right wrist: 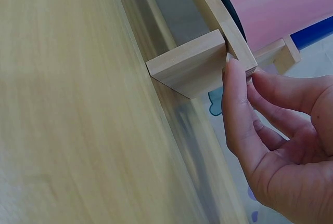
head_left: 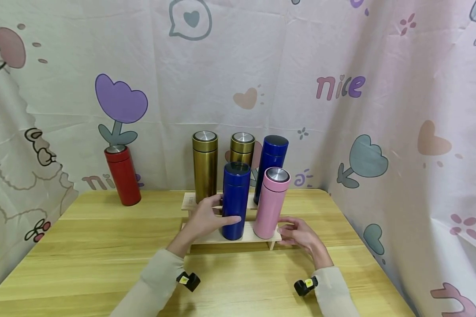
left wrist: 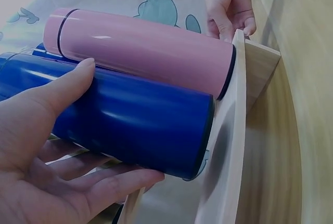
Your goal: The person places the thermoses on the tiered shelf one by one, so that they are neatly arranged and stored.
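My left hand (head_left: 204, 219) grips a blue thermos bottle (head_left: 236, 198), thumb across the front and fingers behind it. The bottle is upright over the front step of a two-step wooden rack (head_left: 210, 240); in the left wrist view its base (left wrist: 204, 141) is close over the board, which carries its shadow. Beside it on the same step stands a pink thermos (head_left: 271, 202) with a silver lid. At the step's right end my right hand (head_left: 299, 234) pinches the board's corner (right wrist: 244, 60) between thumb and index finger, just past the pink bottle's base.
On the rear step stand two gold thermoses, one at left (head_left: 205, 169) and one in the middle (head_left: 242, 147), plus another blue one (head_left: 273, 154) at right. A red thermos (head_left: 123, 176) stands on the table (head_left: 103, 255) at back left. A printed curtain (head_left: 238, 57) hangs behind.
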### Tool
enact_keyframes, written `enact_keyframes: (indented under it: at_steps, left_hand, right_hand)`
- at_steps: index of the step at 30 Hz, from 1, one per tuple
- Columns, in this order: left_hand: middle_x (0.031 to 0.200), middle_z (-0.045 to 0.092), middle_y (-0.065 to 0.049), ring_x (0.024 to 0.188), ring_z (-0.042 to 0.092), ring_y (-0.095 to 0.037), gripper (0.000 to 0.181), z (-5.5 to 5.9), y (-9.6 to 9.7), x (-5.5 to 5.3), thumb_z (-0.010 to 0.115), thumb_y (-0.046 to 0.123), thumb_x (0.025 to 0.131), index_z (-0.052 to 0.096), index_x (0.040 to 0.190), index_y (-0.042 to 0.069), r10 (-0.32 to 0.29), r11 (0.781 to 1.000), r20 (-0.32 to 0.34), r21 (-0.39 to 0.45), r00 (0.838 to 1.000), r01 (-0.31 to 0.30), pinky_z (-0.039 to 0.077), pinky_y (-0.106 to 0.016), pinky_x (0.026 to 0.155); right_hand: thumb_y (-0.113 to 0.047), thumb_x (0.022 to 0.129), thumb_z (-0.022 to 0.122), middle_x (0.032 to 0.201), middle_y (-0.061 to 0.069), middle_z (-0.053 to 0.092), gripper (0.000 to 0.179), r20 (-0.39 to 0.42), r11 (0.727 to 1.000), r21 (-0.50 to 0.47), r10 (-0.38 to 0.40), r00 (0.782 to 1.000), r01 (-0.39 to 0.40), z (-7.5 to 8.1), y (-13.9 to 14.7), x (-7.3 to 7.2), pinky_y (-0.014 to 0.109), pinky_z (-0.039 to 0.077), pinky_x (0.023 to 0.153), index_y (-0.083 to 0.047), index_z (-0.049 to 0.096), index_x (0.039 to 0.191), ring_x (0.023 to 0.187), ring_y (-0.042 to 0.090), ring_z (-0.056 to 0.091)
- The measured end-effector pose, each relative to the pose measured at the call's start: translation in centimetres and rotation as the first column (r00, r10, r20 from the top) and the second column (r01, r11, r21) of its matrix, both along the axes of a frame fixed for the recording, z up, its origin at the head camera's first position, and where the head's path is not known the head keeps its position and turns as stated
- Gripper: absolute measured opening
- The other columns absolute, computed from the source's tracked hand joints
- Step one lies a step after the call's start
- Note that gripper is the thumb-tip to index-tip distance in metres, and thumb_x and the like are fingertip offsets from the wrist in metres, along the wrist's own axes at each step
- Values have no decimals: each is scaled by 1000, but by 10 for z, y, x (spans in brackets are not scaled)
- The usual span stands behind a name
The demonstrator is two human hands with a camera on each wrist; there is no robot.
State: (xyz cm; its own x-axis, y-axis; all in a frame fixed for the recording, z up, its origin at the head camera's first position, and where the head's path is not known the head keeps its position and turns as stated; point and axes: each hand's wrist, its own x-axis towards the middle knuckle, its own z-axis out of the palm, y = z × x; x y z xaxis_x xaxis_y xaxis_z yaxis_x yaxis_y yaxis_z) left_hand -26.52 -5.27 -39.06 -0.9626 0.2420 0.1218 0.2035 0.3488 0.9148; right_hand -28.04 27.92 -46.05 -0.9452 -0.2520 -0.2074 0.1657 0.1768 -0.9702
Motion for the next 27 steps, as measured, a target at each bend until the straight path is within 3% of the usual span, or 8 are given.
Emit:
enact_keyframes:
  at_steps: [27]
  left_hand:
    - [144, 63, -14, 122, 68, -38, 89, -6, 12, -1, 90, 39, 80, 49, 152, 7, -22, 1000, -21, 5, 1000, 22, 58, -56, 100]
  right_hand:
    - [-4, 101, 62, 109, 13, 67, 53, -13, 1000, -3, 14, 1000, -14, 0, 1, -1, 41, 65, 87, 6, 43, 150, 91, 20, 73]
